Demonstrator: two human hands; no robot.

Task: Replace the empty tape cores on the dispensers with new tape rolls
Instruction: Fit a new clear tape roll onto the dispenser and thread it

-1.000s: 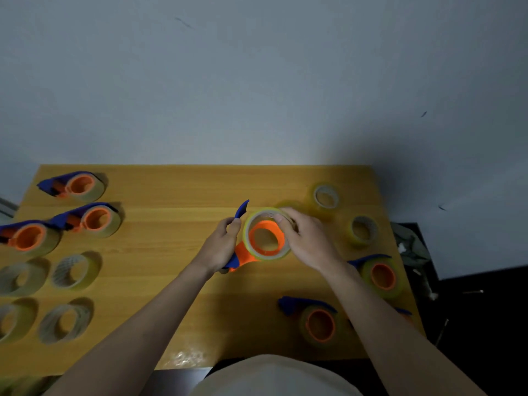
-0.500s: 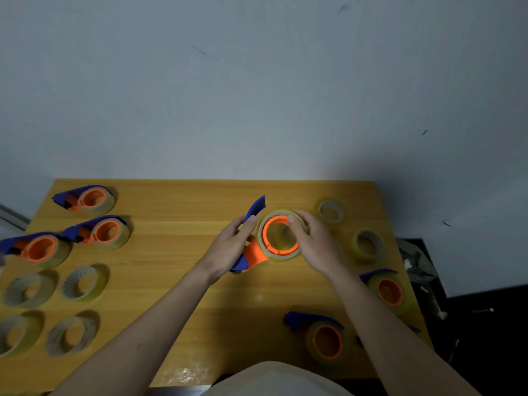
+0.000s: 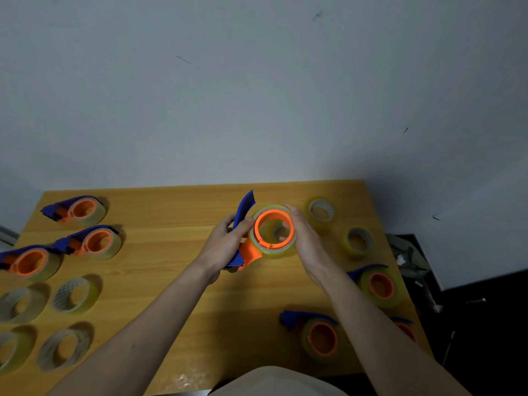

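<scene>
1. Centrally, above a yellow wooden table (image 3: 177, 224), a person holds a blue and orange tape dispenser (image 3: 245, 224) with both hands.
2. Left hand (image 3: 225, 244): its fingers and thumb are curled round the blue handle, gripping it.
3. Right hand (image 3: 304, 238): its fingers wrap the far side of a clear tape roll (image 3: 281, 251) seated on the orange hub, and fingertips show through the hub's opening.
4. Left side of the table: three dispensers carrying rolls lie there, the farthest (image 3: 75, 209) near the back edge, the second (image 3: 91, 242) just in front of it, the third (image 3: 27, 262) at the picture's edge.
5. Nearer on that side, four loose rings (image 3: 75, 294) lie in two rows; they look like bare cores, though the dim light leaves that uncertain.
6. Right side: two small yellowish rolls (image 3: 321, 210) sit near the back, close together.
7. In front of them lie more loaded dispensers, one (image 3: 377, 284) beside the right forearm and one (image 3: 317, 335) near the front edge.
</scene>
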